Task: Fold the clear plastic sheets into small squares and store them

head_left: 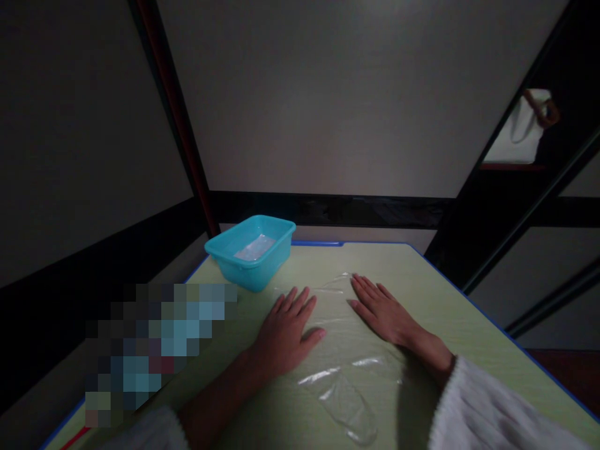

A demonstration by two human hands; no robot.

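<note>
A thin, clear plastic bag (349, 381) lies spread on the table, its near end crumpled into a rounded, loop-like flap. Its exact outline is hard to make out against the tabletop. My left hand (285, 334) rests palm down on the bag's left side, fingers spread and thumb out to the right. On the other side, my right hand (384, 312) lies flat, with its fingertips by the bag's far right corner. Both hands are open and grasp nothing.
A turquoise plastic basin (250, 262) with a clear packet (255, 248) inside stands at the table's back left. A blurred-out patch (164, 350) hides the left side. The pale yellow table (375, 259) has blue edging. A white bag (520, 128) sits in a recess at right.
</note>
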